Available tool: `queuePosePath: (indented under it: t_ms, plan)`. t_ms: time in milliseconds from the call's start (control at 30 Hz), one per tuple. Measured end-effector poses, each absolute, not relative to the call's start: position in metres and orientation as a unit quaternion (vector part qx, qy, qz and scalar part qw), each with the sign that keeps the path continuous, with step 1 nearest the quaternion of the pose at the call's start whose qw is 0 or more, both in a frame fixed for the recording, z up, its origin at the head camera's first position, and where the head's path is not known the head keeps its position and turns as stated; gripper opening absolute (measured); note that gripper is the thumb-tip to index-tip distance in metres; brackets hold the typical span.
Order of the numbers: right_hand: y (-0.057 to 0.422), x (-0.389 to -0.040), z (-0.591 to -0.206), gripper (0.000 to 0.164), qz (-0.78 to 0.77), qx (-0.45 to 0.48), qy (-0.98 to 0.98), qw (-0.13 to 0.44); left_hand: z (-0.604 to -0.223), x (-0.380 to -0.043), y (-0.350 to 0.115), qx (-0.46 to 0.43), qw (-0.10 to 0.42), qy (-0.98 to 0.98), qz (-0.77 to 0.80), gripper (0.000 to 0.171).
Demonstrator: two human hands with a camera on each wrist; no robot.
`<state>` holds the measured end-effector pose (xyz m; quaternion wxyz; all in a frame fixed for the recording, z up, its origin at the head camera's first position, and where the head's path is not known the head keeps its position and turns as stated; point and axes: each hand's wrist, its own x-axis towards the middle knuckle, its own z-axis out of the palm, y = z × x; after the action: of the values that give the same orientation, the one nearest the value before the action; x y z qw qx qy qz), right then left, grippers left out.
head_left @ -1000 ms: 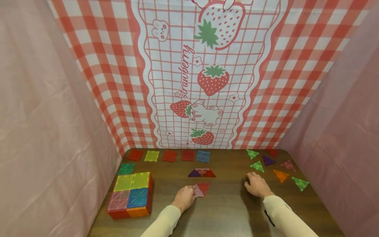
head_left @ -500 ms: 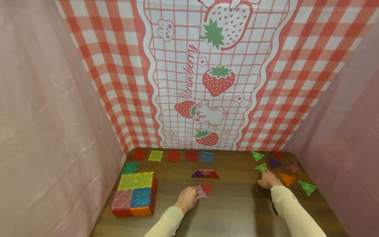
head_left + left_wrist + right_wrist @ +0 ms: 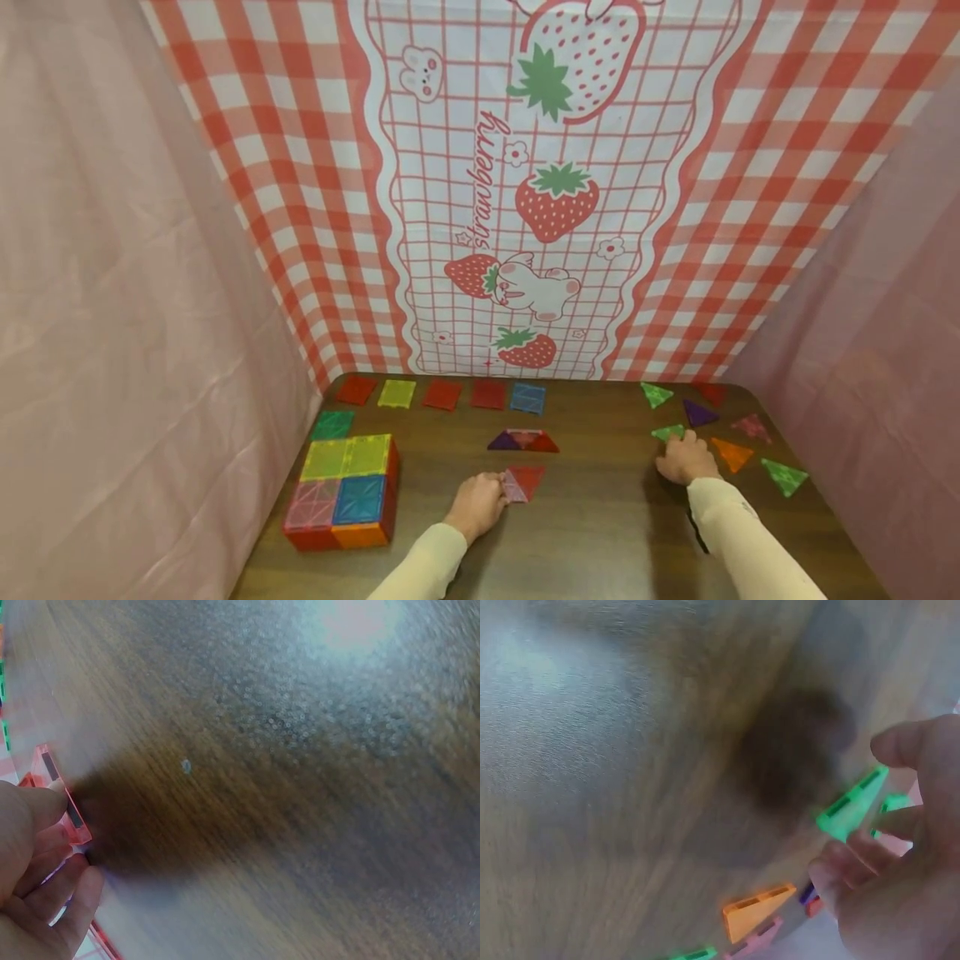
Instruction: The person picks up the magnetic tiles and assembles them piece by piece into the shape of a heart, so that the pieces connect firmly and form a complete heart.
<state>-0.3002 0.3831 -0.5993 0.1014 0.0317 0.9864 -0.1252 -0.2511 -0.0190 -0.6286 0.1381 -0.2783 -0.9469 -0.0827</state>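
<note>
In the head view my left hand pinches a pale pink triangular magnetic tile, which lies against a red triangular tile. The left wrist view shows the thumb over the pink tile's edge. My right hand is at a green triangular magnetic tile and partly hides it. In the right wrist view the fingers reach over this green tile, while the thumb stands just off its corner.
A block of square tiles stands at left. Behind it runs a row of flat squares, including a blue one. A purple-pink-red piece stands mid-table. At right lie several triangles, among them an orange one.
My right hand has reached forward and right to the green triangle, which has shifted slightly toward me. The left hand stays on the pink tile. The head view has turned a little.
</note>
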Motion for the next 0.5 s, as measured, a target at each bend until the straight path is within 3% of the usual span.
queuePosePath:
  t_ms: [200, 500]
  plan:
    - [0.37, -0.29, -0.613, 0.061, -0.125, 0.012, 0.987, 0.099, -0.628, -0.25, -0.019, -0.28, 0.134, -0.947, -0.085, 0.01]
    - [0.341, -0.275, -0.622, 0.057, -0.095, -0.064, 0.993, 0.012, -0.63, -0.25, -0.019, -0.278, 0.141, -0.946, -0.093, 0.009]
